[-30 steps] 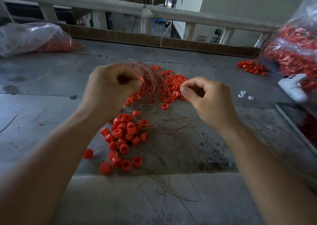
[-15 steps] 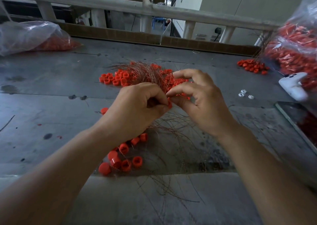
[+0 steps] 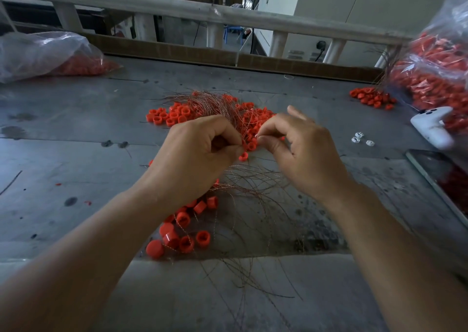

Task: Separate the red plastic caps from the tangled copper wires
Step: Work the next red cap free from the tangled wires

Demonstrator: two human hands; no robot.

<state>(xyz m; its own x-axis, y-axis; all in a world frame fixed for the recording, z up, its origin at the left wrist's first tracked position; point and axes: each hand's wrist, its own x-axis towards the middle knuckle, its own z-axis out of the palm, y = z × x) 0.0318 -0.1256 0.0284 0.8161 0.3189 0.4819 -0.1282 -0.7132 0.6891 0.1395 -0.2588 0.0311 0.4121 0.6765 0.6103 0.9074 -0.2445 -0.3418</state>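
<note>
Head view. I log both hands raised over the middle of the grey table (image 3: 76, 134), close together but not touching.

Left hand (image 3: 200, 154): fingers curled in, thumb pressed against forefinger, clamped on a bunch of the copper wires (image 3: 215, 104) that fans up and away from the fist. One red cap (image 3: 243, 156) sits right at the thumb tip. I cannot tell whether it is gripped or only hanging on a strand.

Right hand (image 3: 304, 154): thumb and forefinger tips pinched together on a strand of the same wires, just beside the left thumb. The other fingers are lifted and spread. Slight blur on this hand.

Task material: the far pile of caps (image 3: 174, 115) lies behind the hands, tangled under the wire bunch. The near pile of caps (image 3: 182, 233) lies under the left wrist, with thin strands crossing it. Loose wire loops spread over the table below the right wrist, toward the near edge.

Surroundings:
- clear bag (image 3: 38, 53) holding red pieces, far left
- larger bag (image 3: 435, 73) far right, with a small heap of caps (image 3: 372, 98) beside it
- white controller (image 3: 433, 129)
- a few small white parts (image 3: 361, 139)
- dark screen (image 3: 440, 177) at the right edge
</note>
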